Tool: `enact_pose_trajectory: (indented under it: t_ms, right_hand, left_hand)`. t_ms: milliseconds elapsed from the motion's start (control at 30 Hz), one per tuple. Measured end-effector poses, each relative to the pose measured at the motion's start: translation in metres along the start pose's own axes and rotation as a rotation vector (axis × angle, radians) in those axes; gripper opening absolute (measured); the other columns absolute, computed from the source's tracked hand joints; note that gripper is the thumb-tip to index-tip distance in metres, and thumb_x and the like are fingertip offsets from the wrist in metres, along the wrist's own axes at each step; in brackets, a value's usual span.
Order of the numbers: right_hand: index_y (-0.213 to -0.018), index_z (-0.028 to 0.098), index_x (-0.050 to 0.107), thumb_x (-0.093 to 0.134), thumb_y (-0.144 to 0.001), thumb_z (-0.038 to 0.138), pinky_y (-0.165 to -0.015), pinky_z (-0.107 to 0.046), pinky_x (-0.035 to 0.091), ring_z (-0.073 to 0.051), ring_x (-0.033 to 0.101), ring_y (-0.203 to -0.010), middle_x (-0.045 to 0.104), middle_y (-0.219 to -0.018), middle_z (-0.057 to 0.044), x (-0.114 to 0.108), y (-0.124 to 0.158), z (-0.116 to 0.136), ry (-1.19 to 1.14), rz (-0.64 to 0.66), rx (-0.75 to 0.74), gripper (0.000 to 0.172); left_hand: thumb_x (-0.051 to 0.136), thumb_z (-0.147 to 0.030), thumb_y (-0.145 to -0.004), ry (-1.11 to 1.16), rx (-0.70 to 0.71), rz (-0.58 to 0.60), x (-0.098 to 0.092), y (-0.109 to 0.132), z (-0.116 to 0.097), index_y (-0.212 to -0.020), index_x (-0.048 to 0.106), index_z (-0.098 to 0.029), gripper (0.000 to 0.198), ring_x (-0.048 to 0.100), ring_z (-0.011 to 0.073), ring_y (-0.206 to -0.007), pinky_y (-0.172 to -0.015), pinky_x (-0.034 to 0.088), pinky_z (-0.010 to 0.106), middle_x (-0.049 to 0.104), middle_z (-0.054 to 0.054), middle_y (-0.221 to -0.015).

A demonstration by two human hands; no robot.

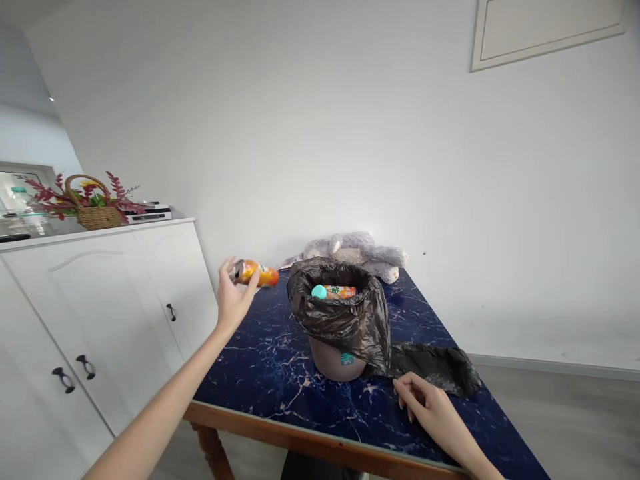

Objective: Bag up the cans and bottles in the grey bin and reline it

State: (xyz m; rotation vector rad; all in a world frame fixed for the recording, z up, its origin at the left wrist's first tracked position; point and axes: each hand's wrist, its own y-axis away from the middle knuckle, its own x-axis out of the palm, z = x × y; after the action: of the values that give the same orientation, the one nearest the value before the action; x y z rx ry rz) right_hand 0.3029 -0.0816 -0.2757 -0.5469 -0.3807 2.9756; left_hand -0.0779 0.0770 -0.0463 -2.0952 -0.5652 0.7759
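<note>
Above the table's left side, my left hand [234, 297] is closed around an orange drink can [265, 276], held nearly level and slightly blurred. To its right stands a trash bin [336, 362] lined with a black plastic bag [340, 327] folded over the rim. Inside the bag show a turquoise bottle cap [319, 292] and an orange-labelled container [345, 291]; their lower parts are hidden. My right hand [425, 403] rests at the table's front right, its fingers loosely bent and apart, holding nothing visible, close to the trailing black plastic [433, 367].
Grey plush toys [360, 248] lie behind the bin against the wall. The blue marble-patterned table [270, 373] has a wooden front edge. At left stands a white cabinet [115, 293], with a flower basket [99, 217] and a clear bottle [34, 217] on top.
</note>
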Motion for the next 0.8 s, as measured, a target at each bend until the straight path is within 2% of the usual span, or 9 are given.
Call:
enact_pose_trajectory:
  t_ms: [100,200,267,333,433,567,667,733,800]
  right_hand:
    - [-0.084,0.024,0.063,0.050,-0.100,0.071,-0.062,-0.026,0.046,-0.017,0.063,-0.059,0.065,-0.070,0.000,0.000,0.000,-0.001,0.001,0.007,-0.004,0.051]
    - [-0.083,0.024,0.062,0.050,-0.100,0.071,-0.062,-0.027,0.046,-0.018,0.062,-0.059,0.065,-0.069,0.000,0.000,-0.001,-0.002,-0.003,0.007,-0.008,0.052]
    - [-0.081,0.024,0.061,0.049,-0.100,0.071,-0.062,-0.027,0.046,-0.018,0.063,-0.059,0.065,-0.069,0.000,0.000,-0.001,-0.004,-0.013,0.007,-0.008,0.052]
    - [-0.081,0.024,0.060,0.049,-0.100,0.071,-0.063,-0.027,0.047,-0.018,0.063,-0.059,0.065,-0.070,0.000,0.001,-0.002,-0.005,-0.025,0.007,-0.008,0.052]
    - [-0.082,0.024,0.060,0.049,-0.101,0.072,-0.063,-0.027,0.047,-0.017,0.062,-0.059,0.065,-0.071,0.000,0.001,-0.002,-0.004,-0.046,0.012,-0.004,0.052]
    - [-0.081,0.024,0.060,0.049,-0.101,0.071,-0.063,-0.026,0.046,-0.017,0.062,-0.059,0.064,-0.071,0.000,0.000,-0.001,0.000,-0.057,0.028,0.006,0.052]
    - [-0.080,0.024,0.060,0.049,-0.101,0.070,-0.063,-0.026,0.046,-0.017,0.062,-0.059,0.064,-0.070,0.000,0.001,-0.002,0.001,-0.055,0.007,-0.013,0.052]
    - [-0.080,0.024,0.059,0.049,-0.101,0.070,-0.063,-0.026,0.046,-0.017,0.062,-0.059,0.063,-0.069,0.001,0.002,-0.003,0.000,-0.043,0.002,-0.018,0.052]
    - [-0.080,0.024,0.060,0.048,-0.102,0.070,-0.063,-0.026,0.046,-0.017,0.062,-0.059,0.063,-0.070,0.001,0.002,-0.003,-0.002,-0.033,0.006,-0.011,0.052]
  left_hand:
    - [0.072,-0.050,-0.093,0.274,0.128,-0.071,0.001,-0.018,-0.061,-0.152,0.031,-0.030,0.075,0.062,0.0268,-0.133,-0.106,0.057,0.040,0.053,0.016,-0.147]
    - [0.069,-0.048,-0.096,0.400,0.178,0.169,0.023,-0.018,-0.105,-0.147,0.039,-0.032,0.061,0.068,0.0256,-0.124,-0.096,0.062,0.040,0.057,0.014,-0.144]
    - [0.069,-0.048,-0.096,0.338,0.237,0.395,0.043,-0.010,-0.118,-0.137,0.054,-0.030,0.048,0.067,0.0282,-0.125,-0.101,0.060,0.045,0.063,0.013,-0.141]
    - [0.071,-0.048,-0.094,0.240,0.287,0.508,0.058,-0.001,-0.119,-0.126,0.065,-0.028,0.039,0.063,0.0309,-0.132,-0.113,0.051,0.050,0.067,0.011,-0.138]
    - [0.065,-0.049,-0.099,0.222,0.210,0.384,0.065,0.012,-0.101,-0.122,0.069,-0.027,0.033,0.060,0.0290,-0.135,-0.119,0.044,0.047,0.069,0.009,-0.137]
    - [0.050,-0.055,-0.106,0.156,0.019,0.183,0.053,0.032,-0.046,-0.128,0.064,-0.025,0.039,0.056,0.0284,-0.140,-0.113,0.047,0.042,0.065,0.011,-0.142]
    - [0.038,-0.061,-0.107,-0.010,-0.060,0.250,0.041,0.061,0.010,-0.136,0.058,-0.023,0.052,0.057,0.0303,-0.139,-0.111,0.049,0.046,0.064,0.015,-0.143]
    - [0.045,-0.068,-0.101,-0.053,-0.071,0.326,0.035,0.089,0.047,-0.126,0.066,-0.018,0.060,0.062,0.0365,-0.133,-0.115,0.045,0.055,0.070,0.018,-0.132]
    - [0.055,-0.074,-0.093,-0.109,-0.077,0.434,0.032,0.119,0.080,-0.120,0.072,-0.018,0.064,0.054,0.0425,-0.142,-0.120,0.040,0.059,0.069,0.019,-0.139]
